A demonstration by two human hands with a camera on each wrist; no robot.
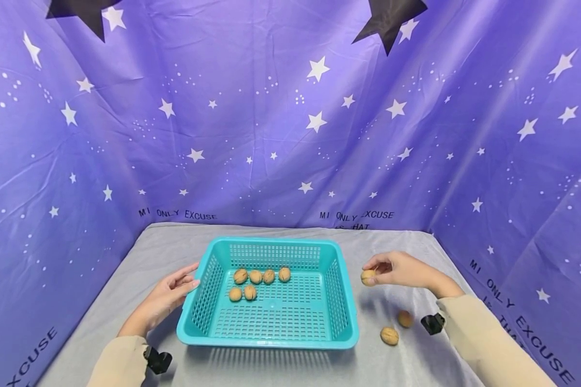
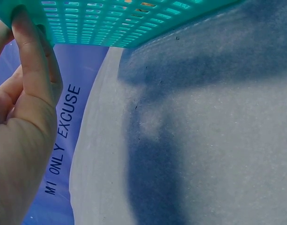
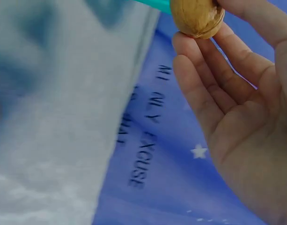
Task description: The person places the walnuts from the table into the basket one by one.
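A turquoise plastic basket (image 1: 271, 344) with slotted walls stands in the middle of the table in the head view, several walnuts (image 1: 255, 277) lying on its floor. At its left wall, my left hand (image 1: 162, 301) holds the rim between thumb and fingers; the basket's side (image 2: 87, 26) fills the top of the left wrist view. To the right of the basket, my right hand (image 1: 404, 270) pinches one walnut (image 3: 195, 16) by the fingertips, raised over the cloth. Below that hand, two more walnuts, a nearer one (image 1: 389, 336) and a darker one (image 1: 405, 319), lie on the table.
Grey cloth (image 1: 392, 371) covers the table. Purple star-printed curtains (image 1: 271, 134) rise behind it and along both sides. A small black device (image 1: 157, 360) is strapped on the left wrist, another (image 1: 433, 323) on the right.
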